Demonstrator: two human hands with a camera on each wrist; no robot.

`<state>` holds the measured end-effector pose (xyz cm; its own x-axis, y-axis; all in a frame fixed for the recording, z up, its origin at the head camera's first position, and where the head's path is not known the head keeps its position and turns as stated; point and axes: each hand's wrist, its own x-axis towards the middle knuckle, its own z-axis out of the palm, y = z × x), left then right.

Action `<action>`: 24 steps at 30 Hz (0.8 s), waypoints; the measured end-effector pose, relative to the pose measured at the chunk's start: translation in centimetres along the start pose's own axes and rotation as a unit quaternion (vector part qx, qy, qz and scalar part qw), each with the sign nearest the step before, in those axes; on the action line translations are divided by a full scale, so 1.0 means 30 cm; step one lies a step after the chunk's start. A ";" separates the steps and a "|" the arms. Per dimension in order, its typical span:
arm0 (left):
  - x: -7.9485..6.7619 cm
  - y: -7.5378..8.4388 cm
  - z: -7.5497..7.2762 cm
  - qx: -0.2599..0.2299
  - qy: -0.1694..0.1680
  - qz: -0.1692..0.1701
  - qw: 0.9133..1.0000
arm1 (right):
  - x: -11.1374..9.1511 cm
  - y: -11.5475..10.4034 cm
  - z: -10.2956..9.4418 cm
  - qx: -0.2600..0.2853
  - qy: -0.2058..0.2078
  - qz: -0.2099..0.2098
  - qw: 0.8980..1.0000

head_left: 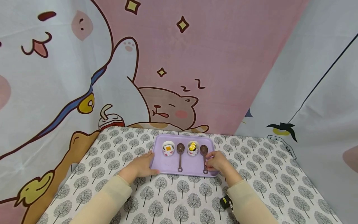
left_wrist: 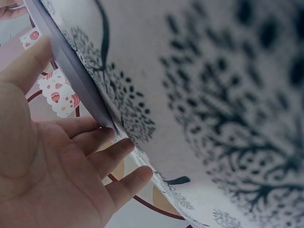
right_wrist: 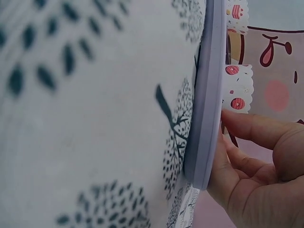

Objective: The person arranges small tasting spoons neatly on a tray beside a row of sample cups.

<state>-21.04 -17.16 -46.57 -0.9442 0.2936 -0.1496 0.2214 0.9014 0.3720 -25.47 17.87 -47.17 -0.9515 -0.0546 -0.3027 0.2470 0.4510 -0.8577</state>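
A lilac tray (head_left: 170, 165) lies on the table with two small paper cups and two brown spoons on it. The left cup (head_left: 168, 152) holds something white with an orange square; the right cup (head_left: 192, 152) holds something yellow and dark. One spoon (head_left: 180, 155) lies between the cups. My right hand (head_left: 217, 161) reaches over the tray's right side and pinches the handle of the right-hand spoon (head_left: 204, 151); the tray rim hides that grip in the right wrist view. My left hand (head_left: 142, 165) rests at the tray's left edge, fingers extended, thumb along the front rim.
A white tablecloth (head_left: 183, 199) with grey trees covers the table. Behind it hangs a pink and white cartoon cloth (head_left: 218, 68). A small black and yellow object (head_left: 225, 202) is near my right sleeve.
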 end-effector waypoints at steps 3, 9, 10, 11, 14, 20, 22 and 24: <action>0.001 0.000 0.000 0.004 -0.001 0.000 1.000 | -0.005 0.001 -0.004 -0.001 -0.002 -0.004 1.000; 0.004 -0.004 0.004 0.005 -0.003 -0.001 1.000 | -0.010 0.006 -0.009 0.000 -0.003 -0.008 1.000; 0.004 -0.004 0.004 0.004 -0.002 0.000 1.000 | -0.012 0.006 -0.009 -0.001 -0.001 -0.006 1.000; 0.004 -0.004 0.004 0.005 -0.002 0.000 1.000 | -0.013 0.005 -0.010 -0.005 0.000 -0.007 1.000; 0.003 -0.002 0.001 0.004 -0.002 0.000 1.000 | -0.021 0.002 -0.012 -0.012 0.003 -0.008 1.000; 0.003 -0.003 0.003 0.000 -0.002 0.001 1.000 | -0.040 0.000 -0.016 -0.024 0.000 -0.014 1.000; 0.003 -0.003 0.004 0.001 -0.001 0.001 1.000 | -0.044 0.003 -0.017 -0.025 -0.002 -0.014 1.000; 0.003 -0.003 0.005 0.002 -0.001 0.001 1.000 | -0.046 0.005 -0.019 -0.024 -0.003 -0.016 1.000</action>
<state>-21.11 -17.16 -46.76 -0.9434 0.2953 -0.1510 0.2234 0.9023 0.3688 -24.23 18.53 -46.66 -0.9577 -0.0746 -0.2780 0.2073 0.4912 -0.8460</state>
